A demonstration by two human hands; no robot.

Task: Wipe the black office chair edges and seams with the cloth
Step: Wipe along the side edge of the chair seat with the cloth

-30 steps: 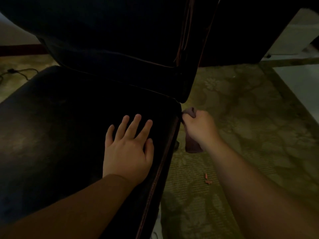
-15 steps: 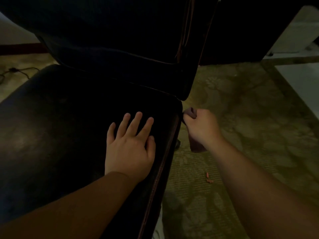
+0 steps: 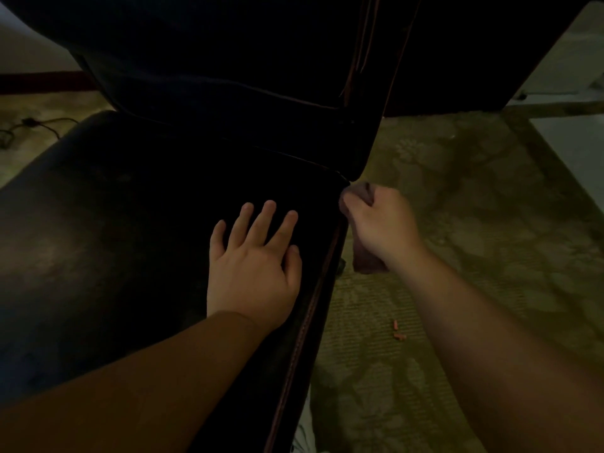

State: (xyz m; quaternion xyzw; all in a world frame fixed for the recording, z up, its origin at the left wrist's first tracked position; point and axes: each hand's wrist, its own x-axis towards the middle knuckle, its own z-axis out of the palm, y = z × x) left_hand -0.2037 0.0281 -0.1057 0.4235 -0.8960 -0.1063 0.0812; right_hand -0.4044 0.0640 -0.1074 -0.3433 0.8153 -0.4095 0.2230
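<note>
Lower centre of the frame: left hand (image 3: 253, 273) flat and open on the black office chair (image 3: 108, 243) seat, steadying it; just right, right hand (image 3: 380, 223) bunched around the cloth (image 3: 366, 261) at the seat's rear corner, against the piped side seam (image 3: 307, 322). Risk, likely: loose cloth tail skipping the seam groove, or chair rolling if bracing eases. Farther back, backrest in deep shadow; no brand, label or writing readable anywhere.
</note>
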